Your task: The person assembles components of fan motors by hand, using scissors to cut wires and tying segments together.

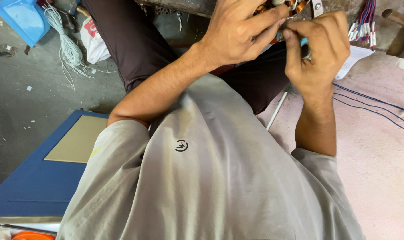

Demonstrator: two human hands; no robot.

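Below, perhaps concrete floor (28, 106), littered.

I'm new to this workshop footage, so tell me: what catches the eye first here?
Two bare hands meet at the top: the left hand and right hand pinch at copper windings. A bundle of red, blue and white wires hangs at upper right, white string lies at upper left.

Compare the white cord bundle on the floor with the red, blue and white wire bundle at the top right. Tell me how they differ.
The white cord bundle is one colour; the multicoloured wire bundle mixes red, blue and white.
The white cord bundle lies loose on the grey floor with its strands fanned out; the multicoloured wire bundle hangs in straight, close, short ends.
The white cord bundle lies far from both hands; the multicoloured wire bundle is just beside the right hand.
Both are bunches of thin strands.
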